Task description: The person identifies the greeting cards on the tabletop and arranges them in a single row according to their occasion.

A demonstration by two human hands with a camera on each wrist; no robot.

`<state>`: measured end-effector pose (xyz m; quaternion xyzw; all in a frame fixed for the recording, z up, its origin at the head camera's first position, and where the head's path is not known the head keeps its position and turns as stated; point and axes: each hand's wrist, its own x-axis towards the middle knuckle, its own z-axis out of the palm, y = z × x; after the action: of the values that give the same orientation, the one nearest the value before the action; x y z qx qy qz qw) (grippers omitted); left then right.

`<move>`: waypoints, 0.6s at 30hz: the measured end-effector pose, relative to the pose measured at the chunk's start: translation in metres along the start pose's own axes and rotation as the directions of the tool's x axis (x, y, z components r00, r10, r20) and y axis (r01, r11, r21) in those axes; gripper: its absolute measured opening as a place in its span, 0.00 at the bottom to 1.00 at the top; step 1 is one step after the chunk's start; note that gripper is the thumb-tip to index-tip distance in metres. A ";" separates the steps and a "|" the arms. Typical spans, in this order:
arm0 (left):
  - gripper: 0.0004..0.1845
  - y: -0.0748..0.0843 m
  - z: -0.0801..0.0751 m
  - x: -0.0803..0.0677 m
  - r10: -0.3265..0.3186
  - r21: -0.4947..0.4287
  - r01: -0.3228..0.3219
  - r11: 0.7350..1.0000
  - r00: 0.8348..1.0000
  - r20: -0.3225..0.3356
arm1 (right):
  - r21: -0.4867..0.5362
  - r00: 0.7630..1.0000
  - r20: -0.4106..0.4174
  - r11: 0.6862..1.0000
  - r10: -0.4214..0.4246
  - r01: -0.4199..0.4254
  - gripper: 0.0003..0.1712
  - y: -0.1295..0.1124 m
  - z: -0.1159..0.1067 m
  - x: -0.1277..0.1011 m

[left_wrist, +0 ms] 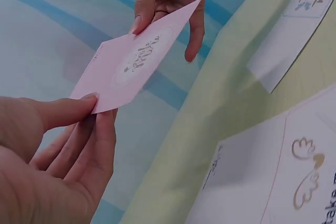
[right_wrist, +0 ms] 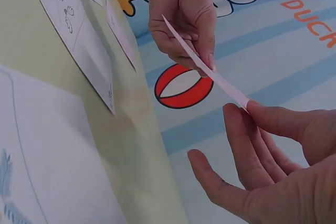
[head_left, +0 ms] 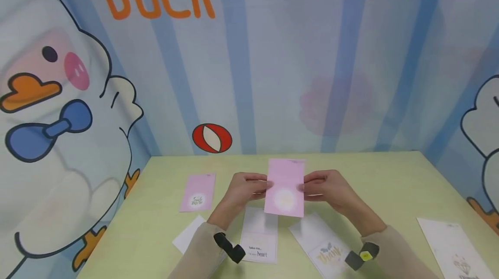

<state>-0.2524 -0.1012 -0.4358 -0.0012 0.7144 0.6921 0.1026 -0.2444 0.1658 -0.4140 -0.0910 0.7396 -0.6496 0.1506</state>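
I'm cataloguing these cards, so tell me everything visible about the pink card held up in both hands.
The pink card is a thin, flat rectangle that looks like paper or light cardstock. It has a pale round patch near its lower end with cursive lettering too small to read. It is held upright above the green table, clear of the cards lying there. The left hand pinches its left edge, and the right hand pinches its right edge.

Orange "DUCK" printed on the striped backdrop (head_left: pixel 273 53). "take me..." and "heart" legible on the white card (head_left: pixel 259 235) on the table. Gold script on the neighbouring white card (head_left: pixel 323 244) reads "Thank"; other cards' lettering unreadable.
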 end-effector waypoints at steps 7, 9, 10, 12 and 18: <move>0.16 -0.003 -0.035 0.003 -0.034 0.065 0.042 0.997 0.993 -0.112 | 0.147 0.997 -0.004 0.986 0.078 -0.077 0.17 0.010 0.034 0.033; 0.16 -0.005 -0.045 0.004 -0.039 0.071 0.049 0.996 0.990 -0.134 | 0.178 0.996 -0.008 0.980 0.094 -0.091 0.17 0.014 0.044 0.042; 0.15 -0.007 -0.049 0.005 -0.042 0.073 0.053 0.996 0.988 -0.145 | 0.190 0.995 -0.010 0.977 0.098 -0.095 0.18 0.015 0.048 0.046; 0.15 -0.010 -0.058 0.006 -0.051 0.067 0.063 0.996 0.985 -0.163 | 0.212 0.994 -0.018 0.971 0.112 -0.106 0.18 0.017 0.057 0.055; 0.16 -0.017 -0.081 0.011 -0.088 0.053 0.101 0.993 0.973 -0.211 | 0.210 0.986 -0.054 0.967 0.156 -0.142 0.17 0.019 0.079 0.078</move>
<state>-0.2720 -0.1807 -0.4529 -0.1047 0.7419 0.6596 0.0600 -0.2898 0.0686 -0.4494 0.0039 0.6780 -0.7122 0.1816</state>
